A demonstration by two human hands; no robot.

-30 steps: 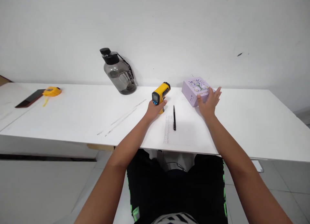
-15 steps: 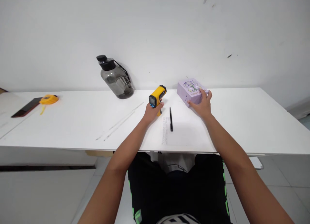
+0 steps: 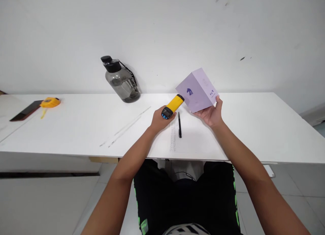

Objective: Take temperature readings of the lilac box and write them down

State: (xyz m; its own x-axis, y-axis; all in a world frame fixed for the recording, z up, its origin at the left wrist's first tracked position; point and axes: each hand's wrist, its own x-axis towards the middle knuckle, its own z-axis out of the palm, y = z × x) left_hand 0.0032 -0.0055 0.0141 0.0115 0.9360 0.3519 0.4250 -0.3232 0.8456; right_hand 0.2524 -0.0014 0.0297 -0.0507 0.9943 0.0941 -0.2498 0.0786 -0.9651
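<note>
- Tipped up from its flat rest of half a second ago, the box point(image 3: 196, 89) now shows plain lilac sides and a dark horse-head mark; the gun point(image 3: 172, 107) has swung over towards it.
- Right hand point(image 3: 212, 116): its grip pinches the box, thumb against the near right edge, fingers spread beneath. From where I stand, I cannot tell whether a corner touches the counter point(image 3: 256, 126).
- Left hand point(image 3: 158, 119): its grip is wrapped round the gun's handle, mostly hidden, little screen facing the person. The front end overlaps the box's near left edge to my eye; I cannot tell if they touch.
- Between the forearms lies a black pen point(image 3: 179, 125), beside faint writing point(image 3: 173, 140).
- Towards the wall, left of the gun, stands a bottle point(image 3: 122, 81), partly filled.
- Far left, a yellow tape point(image 3: 50, 102) sits by a dark flat piece point(image 3: 26, 111).
</note>
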